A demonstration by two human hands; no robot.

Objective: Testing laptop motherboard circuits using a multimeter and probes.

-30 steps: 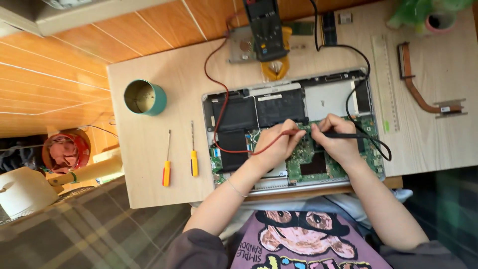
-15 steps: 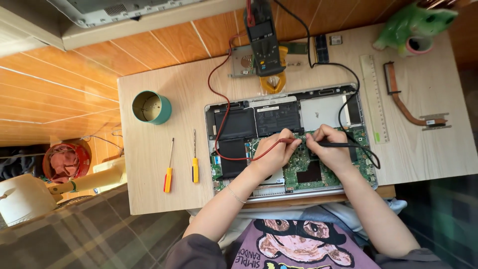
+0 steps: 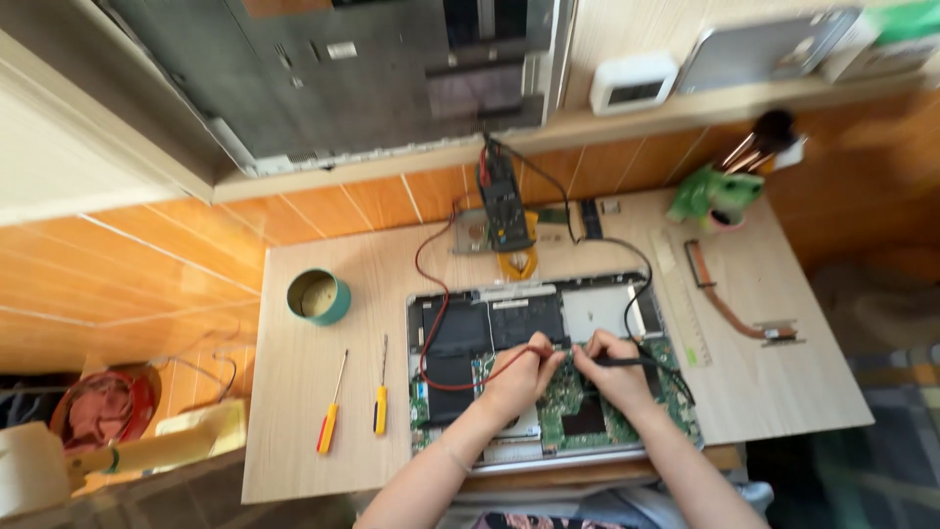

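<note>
While the left hand (image 3: 519,377) pinches a red probe (image 3: 537,350) and the right hand (image 3: 615,367) grips a black probe (image 3: 627,361), both tips meet on the green board of the opened laptop (image 3: 509,323) (lying near-centre on the counter (image 3: 294,441)); two yellow-handled screwdrivers (image 3: 379,408) lie left, a multimeter (image 3: 502,201) far behind

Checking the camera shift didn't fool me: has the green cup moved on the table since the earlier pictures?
No. The green cup still sits near the table's left rear corner, behind the two screwdrivers, as before.
</note>
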